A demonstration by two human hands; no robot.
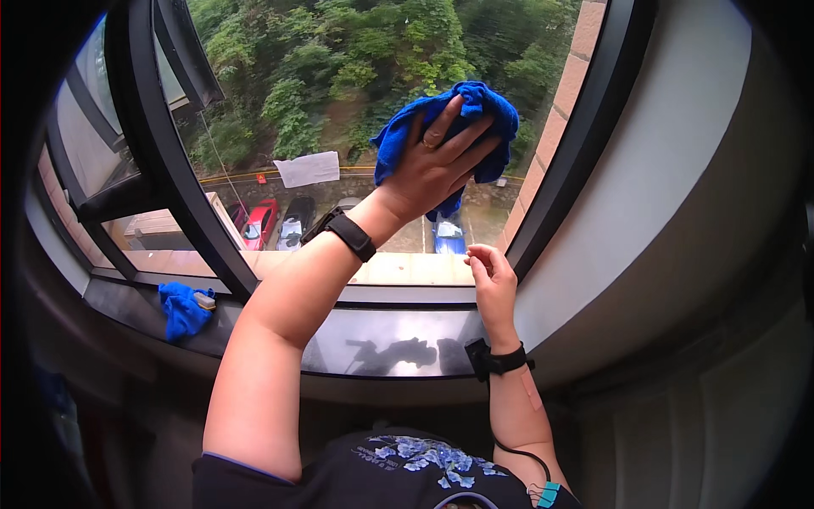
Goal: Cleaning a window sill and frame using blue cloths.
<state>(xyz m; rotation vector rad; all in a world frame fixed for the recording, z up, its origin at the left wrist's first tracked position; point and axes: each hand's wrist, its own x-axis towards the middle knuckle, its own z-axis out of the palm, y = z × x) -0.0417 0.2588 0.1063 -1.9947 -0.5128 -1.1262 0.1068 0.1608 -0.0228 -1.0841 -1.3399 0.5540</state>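
My left hand [439, 159] presses a bunched blue cloth [496, 121] against the window pane [356, 83], its fingers spread over the fabric. A ring sits on one finger and a black band is strapped round that wrist. Lower and to the right, my right hand [496, 273] hovers by the bottom right corner of the window frame [566, 172]. Its fingers are loosely curled, with a small gap between thumb and forefinger and nothing visible in it. Whether it touches the glass is unclear.
On the dark, glossy sill [394, 337], a second blue cloth [184, 312] lies at the left with a small brush [205, 299] against it. An opened window sash [184, 51] stands out at the upper left. A black cable [528, 453] runs along my right arm to a teal clip [548, 494].
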